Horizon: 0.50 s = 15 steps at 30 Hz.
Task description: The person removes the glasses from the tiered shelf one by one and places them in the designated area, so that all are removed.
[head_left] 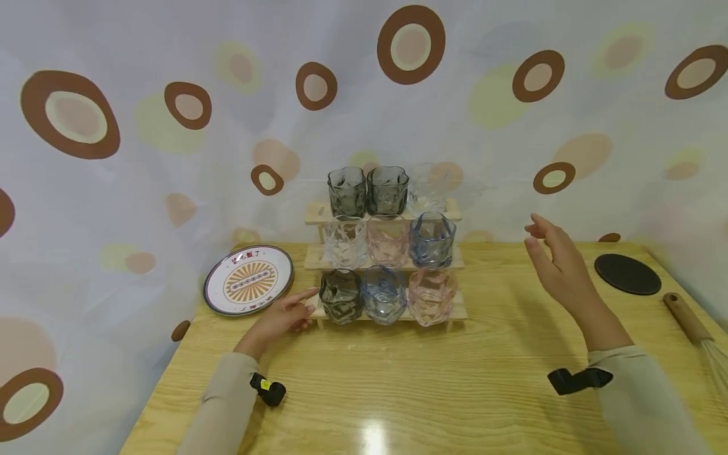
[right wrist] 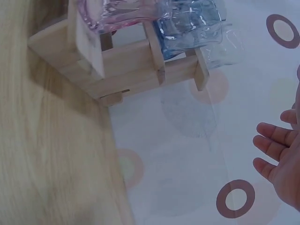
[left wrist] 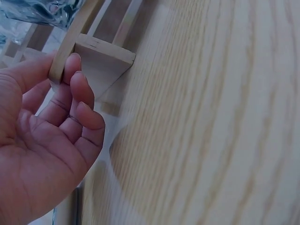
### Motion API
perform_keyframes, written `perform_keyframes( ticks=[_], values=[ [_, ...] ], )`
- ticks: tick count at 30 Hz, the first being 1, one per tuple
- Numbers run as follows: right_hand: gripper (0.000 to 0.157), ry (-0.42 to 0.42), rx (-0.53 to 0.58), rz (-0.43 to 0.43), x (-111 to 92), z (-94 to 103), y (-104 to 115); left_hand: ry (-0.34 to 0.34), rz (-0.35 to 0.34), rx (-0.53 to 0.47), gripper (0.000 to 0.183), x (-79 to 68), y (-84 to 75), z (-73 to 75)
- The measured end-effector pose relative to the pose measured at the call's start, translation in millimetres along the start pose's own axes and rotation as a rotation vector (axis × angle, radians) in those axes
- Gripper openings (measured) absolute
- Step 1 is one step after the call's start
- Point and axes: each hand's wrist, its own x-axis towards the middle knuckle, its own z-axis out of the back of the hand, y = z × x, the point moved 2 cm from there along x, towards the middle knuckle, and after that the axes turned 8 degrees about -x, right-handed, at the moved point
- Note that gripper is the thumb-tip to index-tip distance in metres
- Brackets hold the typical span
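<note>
A wooden three-step rack [head_left: 311, 258] holds several wavy glass cups in rows. My left hand [head_left: 282, 318] is at the left end of its lowest step. In the left wrist view, the left hand [left wrist: 56, 126] pinches the end of that wooden step [left wrist: 60, 65] with curled fingers. Nearest this hand stands a grey cup [head_left: 341, 297], with a blue cup [head_left: 385, 296] and a pink cup [head_left: 432, 297] beside it. My right hand [head_left: 560, 265] is raised to the right of the rack, apart from it, fingers relaxed and holding nothing. Only part of this hand [right wrist: 283, 159] shows in the right wrist view.
A patterned plate [head_left: 250, 281] lies at the table's back left. On the right are a black round mat [head_left: 628, 273] and a whisk with a wooden handle [head_left: 688, 318]. A spotted cloth [head_left: 364, 126] hangs behind the wooden table [head_left: 364, 385].
</note>
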Motion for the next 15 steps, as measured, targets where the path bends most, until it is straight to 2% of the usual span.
perform_keyframes(
  ticks=[9,15],
  values=[
    [0.054,0.084,0.118,-0.068,47.3,-16.6,9.5,0.012,-0.008,-0.011,0.052,2.4,-1.0,1.2],
    [0.06,0.174,0.18,-0.108,68.6,-30.7,13.9,0.006,-0.023,-0.005,0.053,2.6,0.5,0.2]
  ],
)
